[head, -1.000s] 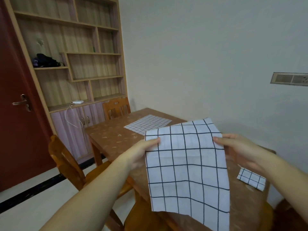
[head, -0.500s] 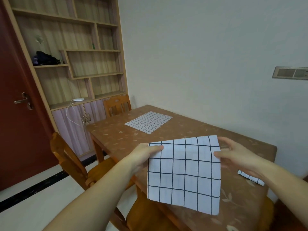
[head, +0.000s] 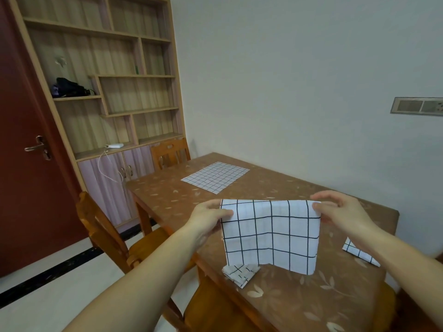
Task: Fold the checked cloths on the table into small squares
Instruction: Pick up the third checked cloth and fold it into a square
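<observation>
A white checked cloth (head: pixel 271 236) hangs in front of me over the brown table (head: pixel 299 295). My left hand (head: pixel 208 216) pinches its top left corner and my right hand (head: pixel 340 212) pinches its top right corner. The cloth's lower edge touches the tabletop and its bottom left corner is crumpled there. A second checked cloth (head: pixel 215 176) lies flat at the far end of the table. A small folded checked cloth (head: pixel 359 254) lies on the table at the right, partly hidden by my right forearm.
Wooden chairs stand at the table's left side (head: pixel 105 233), near edge (head: pixel 215 307) and far end (head: pixel 171 152). A wooden bookcase (head: pixel 103 92) and a dark red door (head: pixel 24 152) fill the left. A plain wall (head: pixel 299 80) runs along the table's right side.
Both hands have lowered the held cloth towards the table. Its bottom edge now rests on the tabletop and less of it hangs free.
</observation>
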`<state>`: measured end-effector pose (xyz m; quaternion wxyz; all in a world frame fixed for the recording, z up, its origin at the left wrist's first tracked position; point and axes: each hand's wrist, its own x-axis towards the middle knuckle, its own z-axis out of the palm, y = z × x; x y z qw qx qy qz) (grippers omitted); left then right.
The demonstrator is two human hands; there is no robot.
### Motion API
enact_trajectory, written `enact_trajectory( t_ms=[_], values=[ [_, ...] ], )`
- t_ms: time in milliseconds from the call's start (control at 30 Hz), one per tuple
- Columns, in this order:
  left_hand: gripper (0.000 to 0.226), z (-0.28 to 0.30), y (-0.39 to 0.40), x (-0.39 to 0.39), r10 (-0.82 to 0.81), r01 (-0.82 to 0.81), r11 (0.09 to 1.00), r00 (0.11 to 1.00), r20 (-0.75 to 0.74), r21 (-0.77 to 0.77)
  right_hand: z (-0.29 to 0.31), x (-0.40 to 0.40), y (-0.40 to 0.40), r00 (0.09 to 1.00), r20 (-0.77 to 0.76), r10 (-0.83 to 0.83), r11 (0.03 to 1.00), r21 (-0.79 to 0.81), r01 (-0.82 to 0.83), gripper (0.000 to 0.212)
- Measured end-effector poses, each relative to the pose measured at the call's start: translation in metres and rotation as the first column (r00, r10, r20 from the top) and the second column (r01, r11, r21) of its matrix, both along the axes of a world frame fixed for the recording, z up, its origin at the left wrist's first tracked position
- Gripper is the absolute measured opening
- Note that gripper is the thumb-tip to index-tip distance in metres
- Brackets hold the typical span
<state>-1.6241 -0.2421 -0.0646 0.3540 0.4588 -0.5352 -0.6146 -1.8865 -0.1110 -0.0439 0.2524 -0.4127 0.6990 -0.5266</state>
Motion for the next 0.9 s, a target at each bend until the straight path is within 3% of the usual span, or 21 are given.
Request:
enact_trajectory(
  t_ms=[100, 200, 333, 533, 667, 900],
  values=[
    [0.063, 0.0, -0.003, 0.004, -0.002, 0.008, 0.989, 0.999, 0.037, -0.149, 0.0, -0.002, 0.0, 0.999, -0.006, -0.052, 0.999, -0.017, 0.051, 0.015],
    [0.072, 0.005, 0.0, 0.005, 0.057, -0.044, 0.966, 0.997, 0.047, -0.254, 0.0, -0.003, -0.002, 0.999, 0.012, -0.049, 0.999, -0.016, 0.049, 0.021],
    [0.062, 0.015, 0.005, 0.006, 0.083, -0.056, 0.945, 0.994, 0.07, -0.323, 0.005, -0.004, -0.006, 0.999, 0.015, -0.041, 0.999, -0.006, 0.041, 0.029],
    [0.027, 0.017, 0.002, 0.015, 0.1, 0.123, 0.829, 0.927, 0.362, -0.545, 0.014, -0.003, -0.006, 0.997, -0.073, -0.004, 1.0, 0.009, 0.005, 0.046],
    [0.026, 0.02, -0.004, 0.017, 0.141, 0.219, 0.76, 0.863, 0.485, -0.612, 0.018, 0.005, -0.006, 0.985, -0.17, -0.018, 0.998, -0.055, 0.008, 0.047],
    [0.028, 0.023, -0.011, 0.02, 0.163, 0.273, 0.719, 0.827, 0.537, -0.639, 0.021, 0.01, -0.002, 0.929, -0.364, -0.059, 0.989, -0.147, 0.005, 0.039]
  ],
)
